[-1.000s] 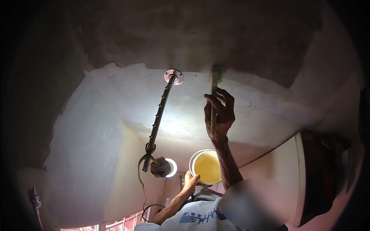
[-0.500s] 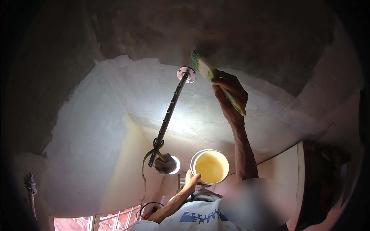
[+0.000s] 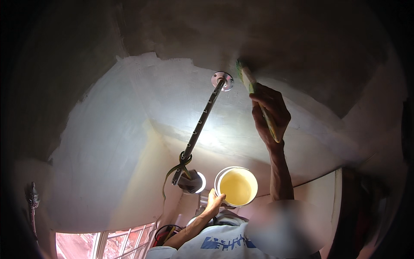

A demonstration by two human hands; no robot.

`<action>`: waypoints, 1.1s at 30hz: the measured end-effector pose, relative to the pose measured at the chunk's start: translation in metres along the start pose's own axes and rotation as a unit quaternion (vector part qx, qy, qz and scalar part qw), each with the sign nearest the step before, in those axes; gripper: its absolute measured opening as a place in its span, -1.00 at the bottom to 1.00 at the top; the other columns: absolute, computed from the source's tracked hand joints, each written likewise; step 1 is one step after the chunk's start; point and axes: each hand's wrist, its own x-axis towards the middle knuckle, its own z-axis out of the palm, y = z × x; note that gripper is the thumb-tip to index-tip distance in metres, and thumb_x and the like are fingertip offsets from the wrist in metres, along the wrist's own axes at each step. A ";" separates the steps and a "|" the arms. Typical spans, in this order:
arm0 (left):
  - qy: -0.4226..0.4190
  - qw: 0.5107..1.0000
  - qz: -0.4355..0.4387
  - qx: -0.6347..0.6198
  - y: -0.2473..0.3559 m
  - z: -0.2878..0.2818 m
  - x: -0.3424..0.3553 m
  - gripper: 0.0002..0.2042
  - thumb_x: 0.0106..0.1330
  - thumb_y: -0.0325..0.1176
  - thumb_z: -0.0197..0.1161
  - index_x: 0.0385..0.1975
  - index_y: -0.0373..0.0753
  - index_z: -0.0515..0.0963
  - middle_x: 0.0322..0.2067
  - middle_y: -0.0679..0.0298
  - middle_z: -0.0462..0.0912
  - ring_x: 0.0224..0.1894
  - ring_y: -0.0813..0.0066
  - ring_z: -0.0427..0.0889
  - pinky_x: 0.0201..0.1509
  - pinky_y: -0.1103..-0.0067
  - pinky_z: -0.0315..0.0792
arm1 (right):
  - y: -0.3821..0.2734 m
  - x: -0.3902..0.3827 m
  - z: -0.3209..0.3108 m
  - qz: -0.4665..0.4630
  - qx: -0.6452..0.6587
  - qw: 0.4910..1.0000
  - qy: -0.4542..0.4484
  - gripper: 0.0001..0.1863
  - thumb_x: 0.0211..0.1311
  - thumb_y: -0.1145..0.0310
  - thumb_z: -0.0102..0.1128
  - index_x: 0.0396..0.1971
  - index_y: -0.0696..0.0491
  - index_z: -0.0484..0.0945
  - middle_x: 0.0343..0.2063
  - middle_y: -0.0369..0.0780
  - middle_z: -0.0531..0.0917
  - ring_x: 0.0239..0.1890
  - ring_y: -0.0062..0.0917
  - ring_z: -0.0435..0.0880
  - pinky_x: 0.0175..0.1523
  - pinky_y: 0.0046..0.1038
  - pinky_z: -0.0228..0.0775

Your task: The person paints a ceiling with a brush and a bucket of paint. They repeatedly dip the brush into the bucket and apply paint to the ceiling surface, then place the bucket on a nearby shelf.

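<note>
My right hand [image 3: 271, 113] grips a long-handled paintbrush [image 3: 246, 73]; its green bristles are up at the dark part of the ceiling [image 3: 276, 34], just right of a round metal mounting plate [image 3: 227, 84]. From that plate hangs a dark metal rod [image 3: 199, 126] with small fittings along it and a cable [image 3: 171, 167] looped near its end. Lower down, my left hand [image 3: 214, 199] holds a white bucket [image 3: 236, 187] of yellowish liquid, thumb at its rim.
A glowing lamp in a dark housing [image 3: 191, 183] sits near the rod's lower end. A barred window [image 3: 103, 241] is at lower left, near a metal fitting [image 3: 33, 200] on the wall. A pale edged panel [image 3: 334, 203] borders a dark recess [image 3: 358, 211] at right.
My right hand has moved the brush left toward the mounting plate, then slightly right again. The ceiling and rod have shifted rightward and up in view. My left hand still holds the bucket.
</note>
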 end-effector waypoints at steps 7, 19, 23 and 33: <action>-0.025 0.999 0.018 0.037 -0.002 -0.003 0.006 -0.58 0.18 -0.55 0.17 0.04 -0.40 0.26 -0.14 -0.01 0.54 -0.22 0.08 0.68 -0.36 0.28 0.74 | 0.008 0.029 0.000 0.031 0.091 0.994 -0.050 -0.72 0.05 0.68 0.38 -0.22 0.04 0.69 -0.15 -0.19 0.72 -0.12 -0.47 0.72 -0.06 -0.52 0.60; -0.017 0.998 0.008 0.060 -0.011 -0.004 0.009 -0.54 0.14 -0.55 0.20 0.06 -0.45 0.28 -0.14 -0.01 0.58 -0.20 0.21 0.68 -0.26 0.33 0.70 | 0.024 0.126 0.032 0.054 0.173 0.908 -0.377 -0.77 0.18 0.54 0.33 -0.15 0.06 0.70 -0.15 -0.27 0.75 -0.08 -0.54 0.70 0.00 -0.49 0.55; -0.007 0.997 0.034 0.070 -0.029 -0.011 0.024 -0.56 0.16 -0.55 0.20 0.04 -0.45 0.28 -0.15 0.00 0.57 -0.20 0.22 0.67 -0.27 0.33 0.71 | 0.017 0.145 0.052 0.021 0.138 0.890 -0.435 -0.78 0.16 0.43 0.37 -0.17 0.04 0.71 -0.20 -0.27 0.76 -0.13 -0.57 0.71 -0.02 -0.47 0.55; -0.018 1.000 -0.002 -0.020 0.001 0.000 0.004 -0.55 0.18 -0.55 0.16 0.06 -0.44 0.20 -0.10 -0.11 0.51 -0.22 -0.04 0.69 -0.44 0.20 0.75 | -0.011 0.164 0.052 -0.039 -0.018 0.867 -0.497 -0.83 0.08 0.47 0.38 -0.28 0.02 0.69 -0.29 -0.23 0.74 -0.20 -0.41 0.72 -0.06 -0.36 0.56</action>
